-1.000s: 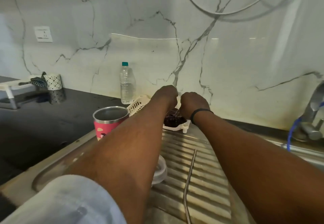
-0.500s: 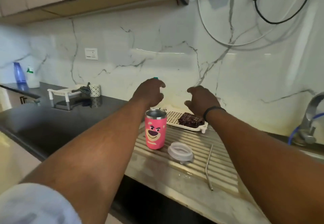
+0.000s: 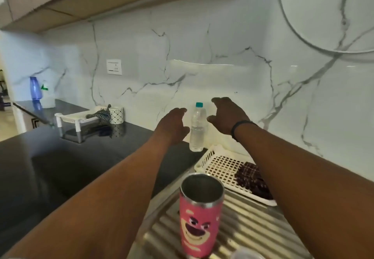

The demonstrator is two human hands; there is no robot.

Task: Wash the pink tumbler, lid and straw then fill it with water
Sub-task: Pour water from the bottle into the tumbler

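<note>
Tumbler [image 3: 201, 214], pink with a cartoon bear face, upright and lidless on the ribbed steel drainboard [image 3: 253, 226] at 6 o'clock. Lid [image 3: 244, 254]: we see only a clear edge at the bottom border, 5 o'clock of the tumbler. Our left hand [image 3: 172, 126] and right hand [image 3: 226, 115], both spread wide and empty, flank a clear water bottle [image 3: 197, 129] standing on the black desk [image 3: 70, 157] at 12 o'clock. White perforated tray [image 3: 220, 165] with a dark scrubber [image 3: 253, 179] lies at 2 o'clock of the tumbler.
</note>
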